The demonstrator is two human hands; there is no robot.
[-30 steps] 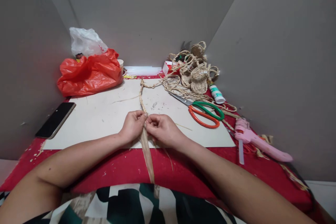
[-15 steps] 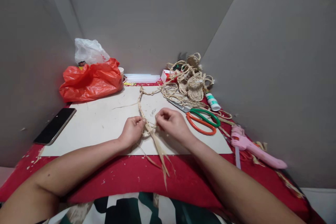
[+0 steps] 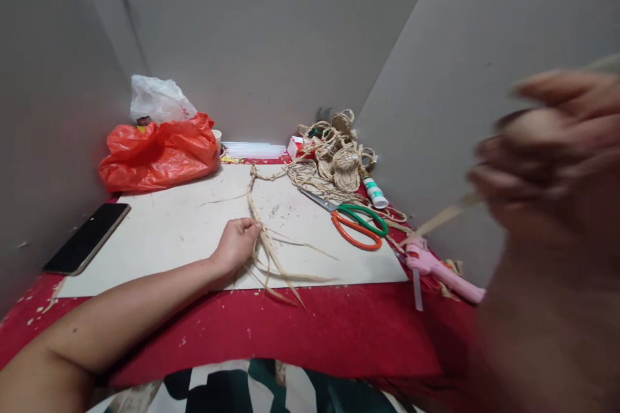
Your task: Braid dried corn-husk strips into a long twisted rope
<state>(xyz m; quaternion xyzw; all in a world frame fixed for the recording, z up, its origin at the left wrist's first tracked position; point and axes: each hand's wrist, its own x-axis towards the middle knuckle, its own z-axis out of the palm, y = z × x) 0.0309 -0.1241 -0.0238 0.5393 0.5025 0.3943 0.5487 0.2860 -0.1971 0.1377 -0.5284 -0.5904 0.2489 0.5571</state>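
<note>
My left hand [image 3: 237, 242] pinches the lower end of a straw braid [image 3: 252, 197] on the white board [image 3: 179, 219]. Loose straw strands [image 3: 278, 261] fan out below its fingertips, over the board and its front edge. High at the right, close to the camera, is my right hand [image 3: 552, 148], blurred by motion with its fingers curled. A flat, pale straw strip [image 3: 448, 214] runs from that hand down toward the pink glue gun [image 3: 436, 268]. Scissors [image 3: 358, 224] with green and orange handles lie on the right of the board.
Coiled straw rope [image 3: 339, 155] is heaped at the back right beside a white-and-green bottle [image 3: 375, 192]. A red plastic bag [image 3: 159, 155] and a white one [image 3: 159, 98] stand at the back left. A phone [image 3: 87, 239] lies at the left edge. Grey walls enclose the red-covered table [image 3: 290, 342].
My right hand has left the braid and swung up to the far right, with a straw strip in it. The left hand keeps its pinch. The view has shifted slightly.
</note>
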